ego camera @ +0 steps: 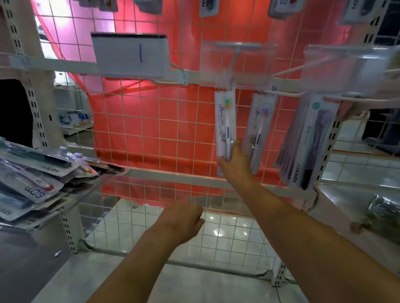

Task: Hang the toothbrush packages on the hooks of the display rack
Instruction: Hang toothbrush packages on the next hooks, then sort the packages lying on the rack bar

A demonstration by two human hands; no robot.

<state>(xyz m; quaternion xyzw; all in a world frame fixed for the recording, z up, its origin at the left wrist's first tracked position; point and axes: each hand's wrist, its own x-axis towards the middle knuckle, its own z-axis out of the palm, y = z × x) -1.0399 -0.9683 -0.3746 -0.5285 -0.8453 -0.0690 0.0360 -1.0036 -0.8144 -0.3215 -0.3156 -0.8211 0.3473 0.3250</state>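
Note:
A white wire grid rack (147, 121) stands before a red sheet. A toothbrush package with a green-orange brush head (225, 118) hangs from a hook with a clear tag holder (236, 58). My right hand (236, 161) grips its lower end between thumb and fingers. A second package with a purple brush head (259, 125) hangs just to its right. A bunch of Hane packages (308, 142) hangs on the hook further right. My left hand (183, 218) hovers lower, fingers loosely curled and holding nothing.
A pile of loose toothbrush packages (30, 179) lies on the shelf at the left. A white label holder (130, 56) sits on a bare hook at upper left. More packages hang along the top (208, 2). A green packet (387, 218) lies on the right shelf.

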